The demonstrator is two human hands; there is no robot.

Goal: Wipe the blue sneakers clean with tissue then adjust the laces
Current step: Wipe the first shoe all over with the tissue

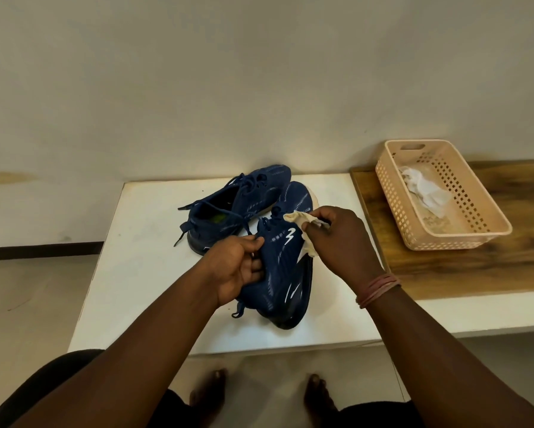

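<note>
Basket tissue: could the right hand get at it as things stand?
Probably yes: the basket is open-topped, nothing between it and the right hand, but that hand already grips a tissue.

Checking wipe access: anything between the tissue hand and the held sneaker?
Nothing visible. The right hand pinches the tissue directly against the near blue sneaker, which the left hand grips.

both bare forearms reach forward from the near edge of the white desk, converging toward its middle. the left hand (239, 267) lies palm up, fingers curled round the collar of the near blue mesh sneaker (282, 273), thumb on top. the right hand (336, 239), palm down, pinches a crumpled off-white tissue (299, 219) between thumb and fingers; pink thread bands (378, 288) circle its wrist
</note>
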